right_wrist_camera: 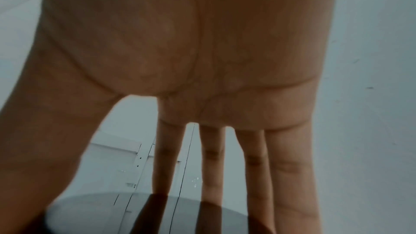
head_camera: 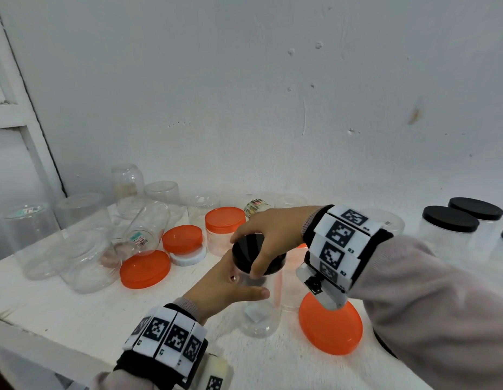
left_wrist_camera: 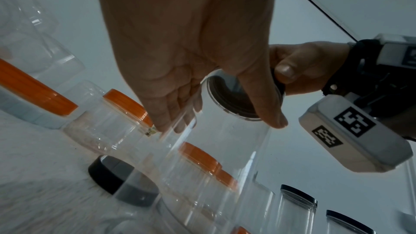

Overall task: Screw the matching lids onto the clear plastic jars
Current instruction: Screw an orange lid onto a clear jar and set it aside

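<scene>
A tall clear jar [head_camera: 261,313] stands on the white table [head_camera: 61,311] in the head view. My left hand [head_camera: 230,285] grips its upper body, thumb in front and fingers behind. A black lid [head_camera: 254,253] sits on the jar's mouth, and my right hand [head_camera: 265,235] holds it from above, fingers and thumb round its rim. From the left wrist view the jar [left_wrist_camera: 220,149] and the underside of the lid [left_wrist_camera: 234,99] show under my left hand [left_wrist_camera: 191,60]. In the right wrist view my right hand [right_wrist_camera: 202,131] spreads over the glossy lid [right_wrist_camera: 135,216].
Several open clear jars [head_camera: 84,249] crowd the table's left side. Orange lids [head_camera: 144,268] lie loose there, and another orange lid [head_camera: 330,325] lies right of the held jar. An orange-lidded jar [head_camera: 225,229] stands behind. Black-lidded jars [head_camera: 453,229] stand far right by the wall.
</scene>
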Demonstrator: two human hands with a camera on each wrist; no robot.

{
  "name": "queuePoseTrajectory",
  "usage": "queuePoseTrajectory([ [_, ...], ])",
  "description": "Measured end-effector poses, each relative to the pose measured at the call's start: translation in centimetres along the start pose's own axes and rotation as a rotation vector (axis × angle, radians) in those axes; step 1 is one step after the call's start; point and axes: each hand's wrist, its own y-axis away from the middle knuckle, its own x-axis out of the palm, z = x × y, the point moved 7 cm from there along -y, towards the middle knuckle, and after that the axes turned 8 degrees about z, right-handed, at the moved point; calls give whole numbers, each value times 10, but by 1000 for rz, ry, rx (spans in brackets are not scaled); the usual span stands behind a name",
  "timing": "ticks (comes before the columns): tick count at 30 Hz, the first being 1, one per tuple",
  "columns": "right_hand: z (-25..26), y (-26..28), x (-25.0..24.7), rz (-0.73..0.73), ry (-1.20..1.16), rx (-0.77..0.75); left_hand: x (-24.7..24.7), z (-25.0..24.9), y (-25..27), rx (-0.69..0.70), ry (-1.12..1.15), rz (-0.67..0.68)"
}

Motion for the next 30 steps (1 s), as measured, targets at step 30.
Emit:
queuePoseTrajectory([
  [30, -6, -1, 4, 1, -16, -3, 0, -1, 1, -8, -7, -22],
])
